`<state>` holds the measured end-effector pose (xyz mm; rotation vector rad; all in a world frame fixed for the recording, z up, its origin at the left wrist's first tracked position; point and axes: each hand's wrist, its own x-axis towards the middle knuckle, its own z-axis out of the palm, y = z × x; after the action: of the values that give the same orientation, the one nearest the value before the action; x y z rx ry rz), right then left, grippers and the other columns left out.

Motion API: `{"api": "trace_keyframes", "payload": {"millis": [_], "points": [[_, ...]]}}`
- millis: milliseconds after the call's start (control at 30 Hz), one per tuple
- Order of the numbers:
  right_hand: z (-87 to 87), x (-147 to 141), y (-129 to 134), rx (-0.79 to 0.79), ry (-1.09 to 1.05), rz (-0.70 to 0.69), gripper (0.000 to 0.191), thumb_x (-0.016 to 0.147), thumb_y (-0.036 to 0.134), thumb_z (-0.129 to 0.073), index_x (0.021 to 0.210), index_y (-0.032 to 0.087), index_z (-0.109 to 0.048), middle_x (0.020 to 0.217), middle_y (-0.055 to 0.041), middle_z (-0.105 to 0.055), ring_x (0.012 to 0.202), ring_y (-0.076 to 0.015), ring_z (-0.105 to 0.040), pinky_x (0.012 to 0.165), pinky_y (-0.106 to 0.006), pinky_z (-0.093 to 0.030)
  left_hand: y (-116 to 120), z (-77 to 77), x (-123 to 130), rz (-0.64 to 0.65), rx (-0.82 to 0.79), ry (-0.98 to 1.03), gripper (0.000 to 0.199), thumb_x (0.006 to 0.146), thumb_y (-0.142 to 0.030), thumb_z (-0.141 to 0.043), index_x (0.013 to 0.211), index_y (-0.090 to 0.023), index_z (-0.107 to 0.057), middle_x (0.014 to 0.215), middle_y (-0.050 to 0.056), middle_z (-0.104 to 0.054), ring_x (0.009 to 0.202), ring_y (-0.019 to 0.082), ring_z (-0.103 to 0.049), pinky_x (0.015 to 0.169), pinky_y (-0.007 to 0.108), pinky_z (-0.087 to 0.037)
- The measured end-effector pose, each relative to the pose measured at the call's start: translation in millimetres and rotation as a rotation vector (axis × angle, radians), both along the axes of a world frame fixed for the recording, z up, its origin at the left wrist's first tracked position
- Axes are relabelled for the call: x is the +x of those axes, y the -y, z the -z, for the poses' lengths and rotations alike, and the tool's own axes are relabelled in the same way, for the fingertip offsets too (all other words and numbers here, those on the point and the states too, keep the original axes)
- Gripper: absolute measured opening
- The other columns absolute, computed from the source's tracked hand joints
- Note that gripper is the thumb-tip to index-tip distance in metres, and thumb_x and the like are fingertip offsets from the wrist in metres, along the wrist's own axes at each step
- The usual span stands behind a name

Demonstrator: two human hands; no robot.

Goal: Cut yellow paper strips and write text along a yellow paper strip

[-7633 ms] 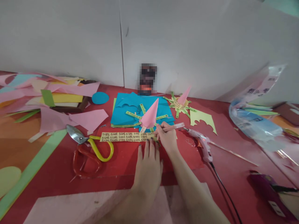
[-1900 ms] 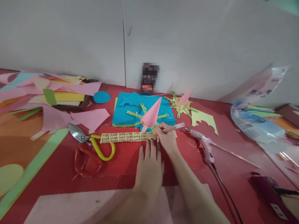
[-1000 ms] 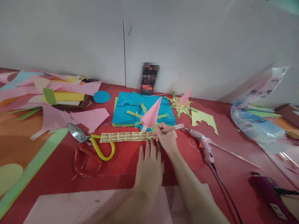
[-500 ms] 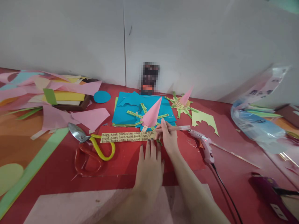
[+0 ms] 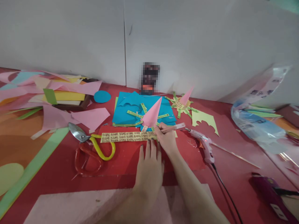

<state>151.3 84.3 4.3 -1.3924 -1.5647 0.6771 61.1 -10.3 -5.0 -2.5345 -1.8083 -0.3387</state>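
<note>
A pale yellow paper strip point(image 5: 127, 137) covered in rows of handwriting lies across red paper point(image 5: 130, 158). My left hand point(image 5: 149, 165) rests flat, its spread fingertips on the strip's lower edge. Closed round a pen point(image 5: 178, 127), my right hand point(image 5: 166, 140) is at the strip's right end and hides the pen's tip. Just behind, a pink paper cone point(image 5: 153, 115) stands amid green written strips on blue paper point(image 5: 123, 116). A second pink cone point(image 5: 186, 97) with green strips stands farther back on the right.
Red-and-yellow-handled scissors point(image 5: 93, 143) lie left. A pink glue gun point(image 5: 205, 146) with a cord lies right, a purple tool point(image 5: 271, 193) at the lower right. Paper scraps point(image 5: 56, 118) are heaped left. A plastic bag point(image 5: 257, 121) and a pixelated object point(image 5: 149, 77) are at the back.
My right hand has shifted slightly, and the pen's rear end has moved a little left and tilted upward. My left hand and the strip are where they were.
</note>
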Motion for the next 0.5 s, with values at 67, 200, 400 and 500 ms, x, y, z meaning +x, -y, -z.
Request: {"api": "trace_keyframes", "payload": {"millis": [67, 200, 400, 500], "points": [[0.1, 0.4, 0.1, 0.001, -0.002, -0.003, 0.037, 0.082, 0.037, -0.049, 0.053, 0.021, -0.032, 0.043, 0.0061, -0.033, 0.048, -0.0095, -0.039, 0.05, -0.022, -0.031, 0.2, -0.1, 0.0, 0.0, 0.0, -0.004, 0.044, 0.091, -0.026, -0.034, 0.131, -0.013, -0.049, 0.137, 0.015, -0.048, 0.128, 0.03, -0.042, 0.102, 0.049, -0.038], [1.3, 1.4, -0.2, -0.002, 0.016, -0.017, 0.036, 0.081, 0.035, -0.049, 0.053, 0.021, -0.032, 0.045, 0.0059, -0.034, 0.048, -0.0097, -0.041, 0.049, -0.022, -0.03, 0.4, -0.4, -0.4, -0.003, 0.013, -0.004, 0.044, 0.091, -0.026, -0.034, 0.13, -0.013, -0.05, 0.136, 0.014, -0.049, 0.127, 0.029, -0.043, 0.103, 0.049, -0.038], [1.8, 2.1, 0.2, -0.022, 0.02, -0.008, 0.033, 0.079, 0.032, -0.049, 0.053, 0.021, -0.032, 0.045, 0.0061, -0.036, 0.047, -0.0093, -0.038, 0.048, -0.022, -0.03, 0.2, -0.7, -0.4, 0.003, 0.021, -0.002, 0.043, 0.091, -0.028, -0.036, 0.127, -0.012, -0.052, 0.135, 0.015, -0.051, 0.126, 0.03, -0.045, 0.102, 0.048, -0.04], [1.3, 2.0, 0.3, -0.026, 0.01, -0.023, 0.033, 0.08, 0.032, -0.049, 0.053, 0.021, -0.033, 0.044, 0.006, -0.036, 0.047, -0.0095, -0.038, 0.049, -0.023, -0.031, 0.2, -0.8, -0.1, -0.004, 0.02, -0.003, 0.042, 0.09, -0.028, -0.037, 0.127, -0.013, -0.052, 0.135, 0.014, -0.05, 0.127, 0.03, -0.044, 0.102, 0.048, -0.04]]}}
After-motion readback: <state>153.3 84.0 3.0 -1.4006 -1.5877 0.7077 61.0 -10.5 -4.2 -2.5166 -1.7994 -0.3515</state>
